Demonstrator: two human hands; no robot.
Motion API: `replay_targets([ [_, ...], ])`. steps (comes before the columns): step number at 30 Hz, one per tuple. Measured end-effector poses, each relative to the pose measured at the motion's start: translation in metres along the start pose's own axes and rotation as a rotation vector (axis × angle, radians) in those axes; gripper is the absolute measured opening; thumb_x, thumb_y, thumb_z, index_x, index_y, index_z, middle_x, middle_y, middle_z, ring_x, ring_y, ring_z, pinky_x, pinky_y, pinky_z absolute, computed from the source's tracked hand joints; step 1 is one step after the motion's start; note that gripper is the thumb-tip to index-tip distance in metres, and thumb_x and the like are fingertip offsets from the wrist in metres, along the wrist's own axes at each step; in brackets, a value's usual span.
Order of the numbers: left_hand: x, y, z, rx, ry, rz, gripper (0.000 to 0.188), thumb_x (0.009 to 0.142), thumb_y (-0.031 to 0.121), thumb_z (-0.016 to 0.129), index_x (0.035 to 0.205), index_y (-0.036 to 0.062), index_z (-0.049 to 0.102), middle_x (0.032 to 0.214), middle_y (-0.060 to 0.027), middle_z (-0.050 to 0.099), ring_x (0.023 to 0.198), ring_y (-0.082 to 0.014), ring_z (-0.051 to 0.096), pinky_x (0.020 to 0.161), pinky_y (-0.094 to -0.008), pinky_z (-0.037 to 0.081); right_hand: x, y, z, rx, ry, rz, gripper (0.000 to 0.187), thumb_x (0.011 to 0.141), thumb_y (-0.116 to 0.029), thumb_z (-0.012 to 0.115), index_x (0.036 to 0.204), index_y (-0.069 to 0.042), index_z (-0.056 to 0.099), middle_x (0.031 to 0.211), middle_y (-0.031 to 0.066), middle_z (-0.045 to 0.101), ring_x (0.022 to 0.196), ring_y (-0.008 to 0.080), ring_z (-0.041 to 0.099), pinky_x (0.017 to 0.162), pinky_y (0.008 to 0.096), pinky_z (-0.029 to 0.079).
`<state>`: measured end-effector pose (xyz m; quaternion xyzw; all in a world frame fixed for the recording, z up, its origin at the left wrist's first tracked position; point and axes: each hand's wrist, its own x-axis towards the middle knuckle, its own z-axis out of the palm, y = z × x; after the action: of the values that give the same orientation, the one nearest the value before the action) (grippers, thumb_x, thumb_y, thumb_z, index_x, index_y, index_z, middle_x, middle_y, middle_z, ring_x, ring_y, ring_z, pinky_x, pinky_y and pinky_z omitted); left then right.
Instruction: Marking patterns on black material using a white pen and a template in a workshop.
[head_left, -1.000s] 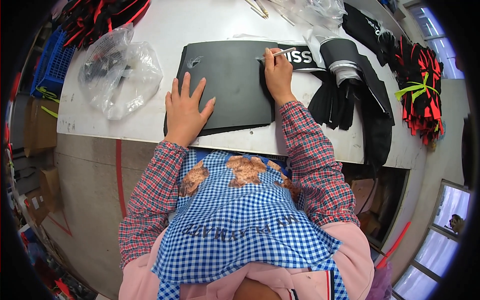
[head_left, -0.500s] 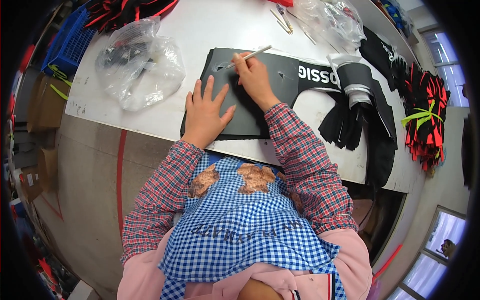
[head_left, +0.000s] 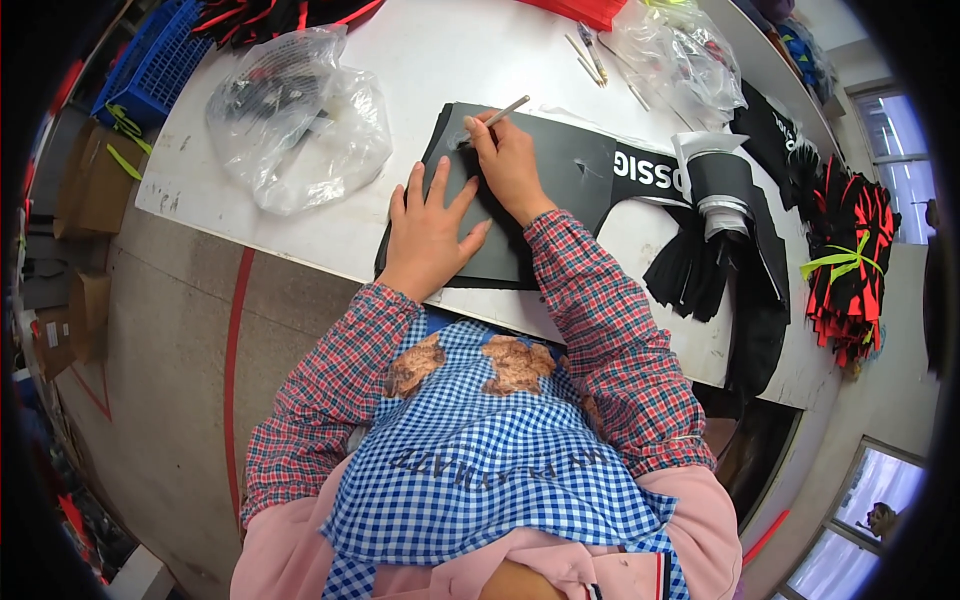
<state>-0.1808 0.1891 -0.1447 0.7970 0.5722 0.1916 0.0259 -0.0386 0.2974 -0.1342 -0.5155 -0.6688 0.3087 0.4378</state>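
A dark grey flat sheet (head_left: 560,225) lies on the white table, on top of black material whose edge shows at its left side. My left hand (head_left: 428,235) rests flat on the sheet's left part, fingers spread. In my right hand (head_left: 508,172) a slim whitish pen (head_left: 508,110) is pinched, tilted over the sheet's upper left. Its tip is hidden by the fingers. Pale smudges show on the sheet near those fingers. A small triangular notch (head_left: 581,165) is visible further right. From under the sheet's right edge runs a black fabric strip (head_left: 650,178) with white lettering.
Right of the sheet stands a black and silvery roll (head_left: 722,185) among black fabric pieces (head_left: 755,335). A clear plastic bag (head_left: 310,140) lies at left, another (head_left: 675,60) at the back. Several pens (head_left: 588,55) lie behind. Red-black bundles (head_left: 850,265) hang over the right edge.
The view has shifted slightly, moving the table contents a little right and down. My right hand and pen have moved slightly left over the sheet, covering the left notch. My left hand stays flat.
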Motion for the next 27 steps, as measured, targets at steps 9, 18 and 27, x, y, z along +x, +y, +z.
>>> replay_targets([
  [9, -0.001, 0.004, -0.001, 0.003, -0.017, -0.008, 0.06, 0.094, 0.047, 0.065, 0.147, 0.0213, 0.056, 0.16, -0.0187, 0.036, 0.147, -0.0455, 0.03, 0.116, -0.0612, 0.027, -0.003, 0.003, 0.004, -0.026, 0.062, -0.047, 0.032, 0.104, -0.03, 0.06, 0.098, 0.001, 0.067, 0.069, 0.0081, 0.063, 0.06, 0.0165, 0.056, 0.057, 0.0338, 0.045],
  [18, -0.017, 0.002, -0.016, -0.085, -0.15, 0.183, 0.074, 0.09, 0.06, 0.066, 0.146, 0.014, 0.054, 0.16, -0.0189, 0.037, 0.152, -0.0402, 0.025, 0.118, -0.0657, 0.021, -0.024, 0.016, -0.036, 0.328, 0.118, 0.183, 0.037, 0.106, -0.035, 0.056, 0.094, -0.002, 0.067, 0.081, 0.0034, 0.067, 0.069, 0.0117, 0.06, 0.063, 0.0309, 0.05],
  [27, -0.019, -0.012, -0.038, -0.249, -0.128, 0.288, 0.049, 0.093, 0.042, 0.07, 0.13, 0.0097, 0.068, 0.139, -0.0137, 0.063, 0.135, -0.0335, 0.054, 0.113, -0.051, 0.04, -0.128, 0.007, -0.146, -0.032, 0.417, 0.117, 0.022, 0.105, -0.023, 0.059, 0.108, -0.002, 0.066, 0.081, -0.0015, 0.06, 0.069, 0.0053, 0.047, 0.061, 0.0249, 0.039],
])
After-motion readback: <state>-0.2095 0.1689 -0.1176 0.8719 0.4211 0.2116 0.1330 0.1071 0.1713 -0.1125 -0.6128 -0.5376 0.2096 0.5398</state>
